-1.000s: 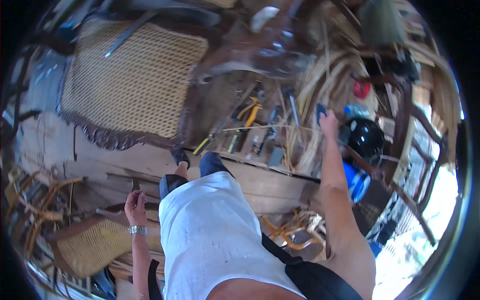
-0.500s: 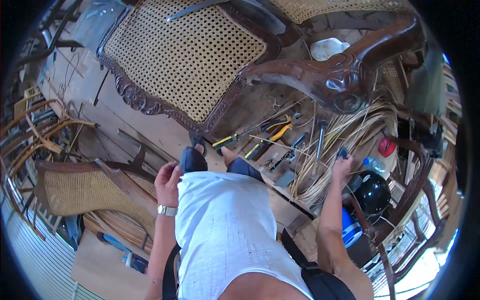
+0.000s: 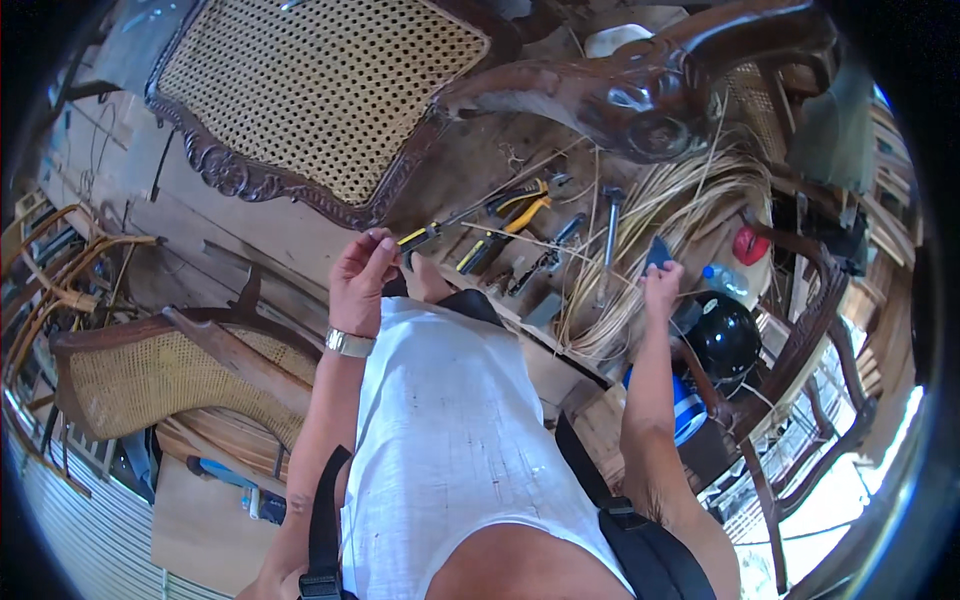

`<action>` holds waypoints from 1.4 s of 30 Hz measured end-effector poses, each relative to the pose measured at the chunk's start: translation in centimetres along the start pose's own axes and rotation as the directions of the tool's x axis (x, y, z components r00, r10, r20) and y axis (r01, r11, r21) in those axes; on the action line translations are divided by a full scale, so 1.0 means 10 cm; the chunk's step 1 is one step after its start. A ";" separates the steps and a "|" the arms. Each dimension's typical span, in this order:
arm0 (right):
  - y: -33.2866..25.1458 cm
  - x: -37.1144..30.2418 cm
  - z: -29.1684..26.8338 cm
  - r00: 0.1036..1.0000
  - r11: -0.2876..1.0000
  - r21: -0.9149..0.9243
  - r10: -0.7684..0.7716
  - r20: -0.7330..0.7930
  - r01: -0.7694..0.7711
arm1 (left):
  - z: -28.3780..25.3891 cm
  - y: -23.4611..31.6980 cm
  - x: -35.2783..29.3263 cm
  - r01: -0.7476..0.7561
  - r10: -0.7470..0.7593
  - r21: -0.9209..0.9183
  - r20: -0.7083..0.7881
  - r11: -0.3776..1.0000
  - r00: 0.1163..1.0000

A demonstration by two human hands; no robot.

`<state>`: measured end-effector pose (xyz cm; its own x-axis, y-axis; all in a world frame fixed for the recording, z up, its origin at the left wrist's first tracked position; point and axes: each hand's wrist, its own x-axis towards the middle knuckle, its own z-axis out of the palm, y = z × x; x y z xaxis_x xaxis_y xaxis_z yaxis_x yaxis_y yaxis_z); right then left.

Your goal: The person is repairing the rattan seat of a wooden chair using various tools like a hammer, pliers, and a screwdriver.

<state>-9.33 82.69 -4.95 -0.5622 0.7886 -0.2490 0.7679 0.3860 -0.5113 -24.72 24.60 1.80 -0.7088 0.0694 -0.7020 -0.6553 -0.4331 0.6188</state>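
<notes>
My right hand (image 3: 662,288) is closed round a flat, pointed dark blue-grey piece (image 3: 656,256), perhaps a blade; its kind is not clear. It hovers beside the bundle of cane strands (image 3: 640,190) at the right. My left hand (image 3: 362,280), with a watch at the wrist, is raised in front of my lap. Its thumb and fingers are pinched together, and anything between them is too small to make out. Beyond it lies a carved wooden chair frame (image 3: 350,212) with a woven cane panel (image 3: 310,85).
Near the middle are a yellow-black screwdriver (image 3: 420,237), yellow-handled pliers (image 3: 528,214) and a hammer (image 3: 612,225). A black helmet (image 3: 722,335), a plastic bottle (image 3: 722,278) and a red object (image 3: 748,245) stand right. Another cane-panelled frame (image 3: 170,375) lies left.
My left hand has risen away from my lap, still pinched. My right hand has turned, so more of the flat piece shows. The whole view has shifted a little.
</notes>
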 end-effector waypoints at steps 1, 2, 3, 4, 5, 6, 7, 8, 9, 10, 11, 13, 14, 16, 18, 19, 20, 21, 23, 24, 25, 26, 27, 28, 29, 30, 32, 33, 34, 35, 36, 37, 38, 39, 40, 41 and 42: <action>-0.13 -0.04 -0.03 0.997 0.990 -0.124 0.066 -0.042 -0.071 | -0.04 0.00 0.00 -0.002 0.002 -0.011 -0.004 1.000 1.000; -0.27 -0.05 -0.02 0.990 0.976 -0.169 0.133 -0.050 -0.140 | -0.09 0.01 0.01 0.015 -0.015 -0.016 -0.009 1.000 1.000; -0.41 -0.06 -0.01 0.977 0.952 -0.220 0.205 -0.060 -0.213 | -0.15 0.01 0.00 0.028 -0.028 -0.009 -0.029 1.000 0.999; -0.55 -0.05 0.00 0.971 0.926 -0.296 0.208 -0.115 -0.233 | -0.20 0.02 0.00 0.036 -0.036 0.001 -0.052 0.999 0.998; -0.66 -0.06 0.02 0.962 0.886 -0.380 0.216 -0.166 -0.264 | -0.26 0.04 0.00 0.047 -0.046 0.010 -0.078 0.999 0.996; -0.74 -0.07 0.04 0.952 0.835 -0.463 0.220 -0.214 -0.297 | -0.33 0.06 0.02 0.061 -0.059 0.032 -0.076 0.998 0.995; -0.79 -0.08 0.04 0.948 0.770 -0.560 0.193 -0.255 -0.307 | -0.38 0.07 0.02 0.031 -0.030 0.017 -0.068 0.999 0.997; -0.82 -0.08 0.05 0.952 0.789 -0.541 0.179 -0.250 -0.291 | -0.44 0.08 0.01 0.023 -0.021 0.019 -0.084 1.000 0.996; -0.82 -0.09 0.05 0.959 0.800 -0.542 0.145 -0.242 -0.258 | -0.50 0.11 -0.01 0.014 -0.011 0.024 -0.101 1.000 0.995; -0.80 -0.08 0.05 0.966 0.812 -0.539 0.108 -0.236 -0.223 | -0.55 0.14 -0.01 0.013 -0.010 0.025 -0.115 1.000 0.993; -0.76 -0.07 0.05 0.966 0.804 -0.543 0.145 -0.214 -0.241 | -0.59 0.17 -0.01 0.010 -0.006 0.026 -0.128 1.000 0.992; -0.64 0.00 0.04 0.964 0.783 -0.564 0.195 -0.180 -0.264 | -0.64 0.19 -0.02 0.003 0.000 0.015 -0.167 1.000 0.986; -0.58 0.06 0.03 0.962 0.794 -0.543 0.224 -0.158 -0.274 | -0.65 0.20 -0.01 0.007 -0.003 0.022 -0.167 1.000 0.986; -0.47 0.14 0.02 0.948 0.802 -0.507 0.294 -0.123 -0.315 | -0.66 0.22 -0.01 0.025 -0.018 0.034 -0.187 0.999 0.982; -0.39 0.21 -0.01 0.940 0.849 -0.412 0.334 -0.066 -0.331 | -0.62 0.22 0.00 0.025 -0.012 0.067 -0.179 0.997 0.984; -0.35 0.22 -0.01 0.932 0.869 -0.351 0.361 -0.037 -0.350 | -0.59 0.21 0.01 0.027 -0.012 0.079 -0.184 0.997 0.983; -0.33 0.24 -0.02 0.968 0.861 -0.462 0.249 0.018 -0.213 | -0.55 0.20 0.02 0.040 -0.021 0.097 -0.190 0.995 0.982; -0.30 0.22 -0.03 0.962 0.894 -0.381 0.271 0.035 -0.238 | -0.50 0.19 0.03 0.072 -0.046 0.118 -0.210 0.990 0.977; -0.25 0.19 -0.05 0.954 0.936 -0.205 0.298 0.022 -0.288 | -0.41 0.15 0.05 0.077 -0.049 0.155 -0.177 0.985 0.983; -0.22 0.18 -0.07 0.956 0.949 -0.146 0.289 0.050 -0.280 | -0.36 0.13 0.07 0.070 -0.041 0.190 -0.152 0.979 0.988; -0.20 0.17 -0.09 0.951 0.953 -0.082 0.297 0.083 -0.290 | -0.31 0.10 0.09 0.049 -0.030 0.164 -0.122 0.985 0.992; -0.18 0.17 -0.11 0.940 0.946 0.006 0.321 0.120 -0.324 | -0.26 0.07 0.11 0.068 -0.046 0.177 -0.124 0.982 0.991; -0.17 0.18 -0.13 0.942 0.949 -0.012 0.313 0.124 -0.314 | -0.22 0.04 0.13 0.088 -0.064 0.192 -0.131 0.977 0.989; -0.15 0.20 -0.15 0.936 0.945 -0.006 0.326 0.130 -0.328 | -0.19 0.03 0.15 0.075 -0.055 0.190 -0.107 0.979 0.993; -0.14 0.21 -0.16 0.924 0.932 0.007 0.358 0.138 -0.362 | -0.15 0.01 0.17 0.079 -0.062 0.192 -0.093 0.978 0.994; -0.14 0.24 -0.17 0.922 0.931 -0.041 0.364 0.135 -0.361 | -0.12 0.00 0.19 0.086 -0.072 0.195 -0.080 0.977 0.994; -0.16 0.27 -0.16 0.904 0.912 -0.110 0.407 0.133 -0.395 | -0.06 0.01 0.21 0.080 -0.070 0.178 -0.063 0.981 0.996; -0.17 0.27 -0.15 0.913 0.915 -0.114 0.398 0.089 -0.388 | -0.03 0.03 0.22 0.105 -0.094 0.181 -0.071 0.978 0.993; -0.20 0.26 -0.14 0.921 0.917 -0.117 0.387 0.044 -0.380 | -0.01 0.05 0.23 0.097 -0.088 0.153 -0.066 0.983 0.994; -0.23 0.24 -0.13 0.914 0.911 -0.090 0.404 0.012 -0.402 | 0.02 0.08 0.24 0.075 -0.068 0.140 -0.055 0.987 0.996; -0.28 0.20 -0.12 0.927 0.918 -0.129 0.375 -0.032 -0.376 | 0.04 0.11 0.26 0.053 -0.048 0.129 -0.045 0.990 0.998; -0.34 0.14 -0.13 0.925 0.914 -0.138 0.375 -0.065 -0.381 | 0.06 0.15 0.27 0.035 -0.031 0.118 -0.034 0.992 0.999; -0.43 0.07 -0.14 0.921 0.915 -0.119 0.377 -0.096 -0.386 | 0.07 0.17 0.29 0.021 -0.019 0.080 -0.024 0.997 1.000; -0.55 -0.01 -0.13 0.957 0.923 -0.309 0.158 -0.244 -0.231 | 0.09 0.20 0.32 0.010 -0.010 0.039 -0.017 0.999 1.000; -0.68 -0.14 -0.11 0.936 0.873 -0.479 -0.084 -0.341 -0.096 | 0.10 0.21 0.34 0.009 -0.009 0.000 -0.015 1.000 1.000; -0.83 -0.30 -0.10 0.878 0.783 -0.620 -0.261 -0.400 -0.049 | 0.11 0.22 0.35 -0.003 0.003 -0.027 -0.001 1.000 1.000; -1.04 -0.46 -0.12 0.943 0.914 -0.380 0.008 -0.333 -0.142 | 0.12 0.23 0.37 -0.007 0.008 -0.051 0.012 0.999 1.000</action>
<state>-14.35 75.65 2.52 -0.4218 0.9060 0.0357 0.8982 0.4229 -0.1198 -29.16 24.93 1.01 -0.7171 0.0766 -0.6928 -0.6358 -0.4791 0.6052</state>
